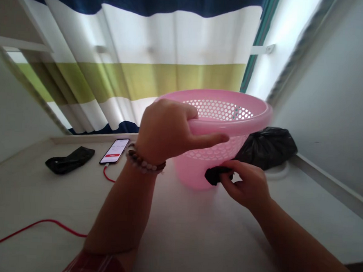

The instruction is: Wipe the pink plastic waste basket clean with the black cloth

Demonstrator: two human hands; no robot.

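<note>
A pink plastic wastebasket [194, 173] with a perforated wall stands tilted over the white tabletop. My left hand [166, 129] is closed round the near left part of its rim, thumb along the outside. Low at the basket's near side, my right hand [246, 183] pinches a small wad of black cloth [214, 175] between thumb and fingers. The wad is against or just in front of the wall; whether it touches I cannot tell. Its exact kind does not show. The inside bottom of the basket is hidden.
Behind the basket at right lies a tied black plastic bag [269, 147]. On the left are a folded black item [69, 160] and a phone [114, 151] with a red cable [51, 221]. A striped curtain [175, 37] hangs behind the table [175, 242].
</note>
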